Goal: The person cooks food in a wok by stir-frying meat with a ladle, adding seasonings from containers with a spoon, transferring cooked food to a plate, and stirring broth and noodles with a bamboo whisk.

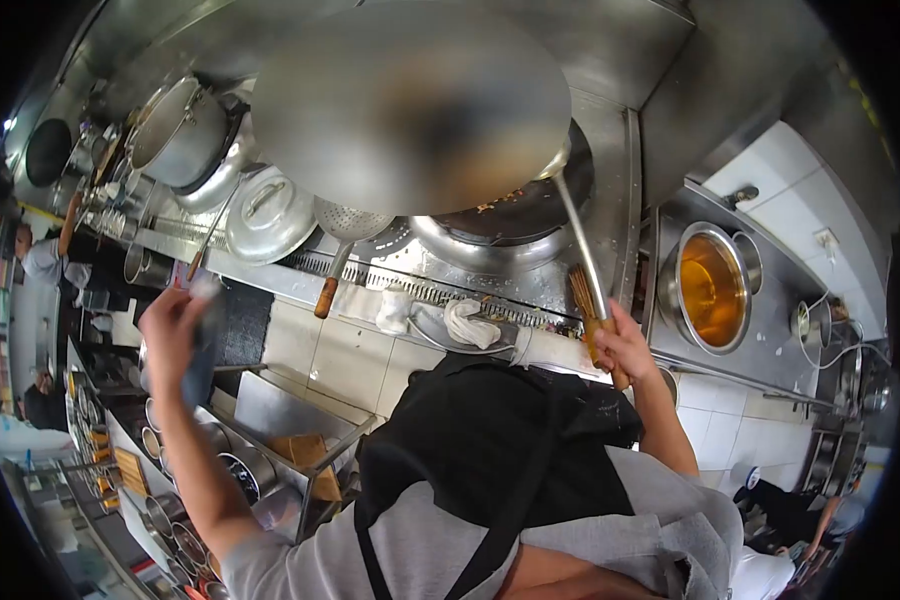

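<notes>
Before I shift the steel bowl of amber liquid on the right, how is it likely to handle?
The steel bowl will probably feel heavy, since a broad pool of amber liquid sits in it. With its open top, it may slosh if pushed abruptly. Its smooth metal could be slippery.

I logged a grey short-sleeved shirt (410, 540) on the wearer, fabric slightly mottled. Left sleeve (280, 562) was loose, same grey, and ended above the elbow. I saw a paler grey flap (595, 548) along the open neck, with folds. Over the shirt, a black apron (460, 440): plain, creased, bunched toward its lower edge. I picked out small pale specks on it, wearer's right side. Narrow black straps (498, 548) joined the apron, one slanting over the chest, one farther left. I noted bare forearms; left hand (170, 325) and right hand (625, 345) were bare too, left one partly blurred.
</notes>
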A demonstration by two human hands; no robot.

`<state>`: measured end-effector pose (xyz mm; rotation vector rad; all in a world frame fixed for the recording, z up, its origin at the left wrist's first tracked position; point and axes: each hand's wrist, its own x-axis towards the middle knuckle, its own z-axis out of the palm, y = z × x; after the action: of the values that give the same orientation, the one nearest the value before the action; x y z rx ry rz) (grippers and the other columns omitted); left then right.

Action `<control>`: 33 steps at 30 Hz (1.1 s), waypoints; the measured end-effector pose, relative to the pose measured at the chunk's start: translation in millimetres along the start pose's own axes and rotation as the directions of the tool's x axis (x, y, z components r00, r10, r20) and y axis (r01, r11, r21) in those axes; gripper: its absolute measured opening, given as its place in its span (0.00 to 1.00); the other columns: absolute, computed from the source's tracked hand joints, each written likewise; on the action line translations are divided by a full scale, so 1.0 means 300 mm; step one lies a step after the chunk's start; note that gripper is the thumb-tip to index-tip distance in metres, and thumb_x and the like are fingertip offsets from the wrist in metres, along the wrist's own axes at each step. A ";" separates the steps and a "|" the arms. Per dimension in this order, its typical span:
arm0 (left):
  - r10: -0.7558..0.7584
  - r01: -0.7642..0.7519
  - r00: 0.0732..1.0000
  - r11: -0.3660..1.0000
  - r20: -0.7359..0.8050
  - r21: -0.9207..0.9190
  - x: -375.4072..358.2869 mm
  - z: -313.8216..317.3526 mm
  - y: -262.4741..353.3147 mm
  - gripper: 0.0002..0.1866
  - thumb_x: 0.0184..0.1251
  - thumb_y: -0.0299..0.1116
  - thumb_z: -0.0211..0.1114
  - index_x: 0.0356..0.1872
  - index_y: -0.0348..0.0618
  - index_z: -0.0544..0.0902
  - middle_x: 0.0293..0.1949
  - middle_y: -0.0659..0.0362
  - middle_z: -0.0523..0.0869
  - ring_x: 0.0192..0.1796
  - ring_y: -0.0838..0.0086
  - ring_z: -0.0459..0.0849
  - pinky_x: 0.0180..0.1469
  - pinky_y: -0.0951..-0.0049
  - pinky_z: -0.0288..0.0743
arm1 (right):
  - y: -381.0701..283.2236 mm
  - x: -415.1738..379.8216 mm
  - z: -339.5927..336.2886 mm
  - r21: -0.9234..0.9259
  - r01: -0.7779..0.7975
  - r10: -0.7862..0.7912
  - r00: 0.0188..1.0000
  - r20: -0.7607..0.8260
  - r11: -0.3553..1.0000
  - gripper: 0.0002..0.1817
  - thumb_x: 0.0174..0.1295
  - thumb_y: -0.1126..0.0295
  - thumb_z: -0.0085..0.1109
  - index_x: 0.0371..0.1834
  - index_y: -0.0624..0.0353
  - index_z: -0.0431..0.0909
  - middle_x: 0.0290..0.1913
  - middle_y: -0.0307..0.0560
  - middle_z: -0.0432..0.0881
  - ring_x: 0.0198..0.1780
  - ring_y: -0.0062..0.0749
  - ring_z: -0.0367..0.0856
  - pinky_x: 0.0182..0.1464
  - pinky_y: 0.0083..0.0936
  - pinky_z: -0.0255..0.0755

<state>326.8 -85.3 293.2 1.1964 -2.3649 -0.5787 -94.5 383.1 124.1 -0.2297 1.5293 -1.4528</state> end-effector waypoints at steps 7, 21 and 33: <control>0.209 -0.432 0.820 0.838 0.533 0.335 0.472 0.825 0.604 0.14 0.58 0.44 0.68 0.38 0.47 0.86 0.42 0.50 0.87 0.48 0.56 0.85 0.50 0.57 0.79 | -0.056 -0.110 0.034 -0.019 -0.073 0.075 0.981 0.179 0.997 0.40 0.64 0.75 0.56 0.78 0.50 0.48 0.23 0.37 0.69 0.14 0.18 0.64 0.17 0.18 0.63; 0.094 -0.487 0.775 0.718 0.625 0.497 0.553 1.094 0.890 0.23 0.56 0.42 0.73 0.53 0.46 0.83 0.53 0.51 0.85 0.56 0.59 0.84 0.56 0.60 0.79 | -0.087 -0.019 0.033 0.013 -0.117 0.109 0.957 0.268 0.993 0.40 0.63 0.78 0.54 0.77 0.55 0.46 0.25 0.38 0.70 0.15 0.20 0.66 0.17 0.20 0.65; 0.134 -0.639 0.723 0.503 0.678 0.582 0.578 1.095 0.998 0.23 0.56 0.45 0.71 0.52 0.48 0.83 0.52 0.53 0.86 0.55 0.62 0.85 0.54 0.61 0.80 | -0.052 -0.017 -0.033 0.068 -0.173 0.140 0.929 0.342 0.983 0.42 0.64 0.76 0.56 0.78 0.52 0.43 0.26 0.39 0.70 0.16 0.19 0.67 0.18 0.20 0.66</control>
<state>-137.7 -9.2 216.1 0.6732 -3.4708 0.4739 -106.5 389.0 137.9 -0.2755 1.1701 -1.2822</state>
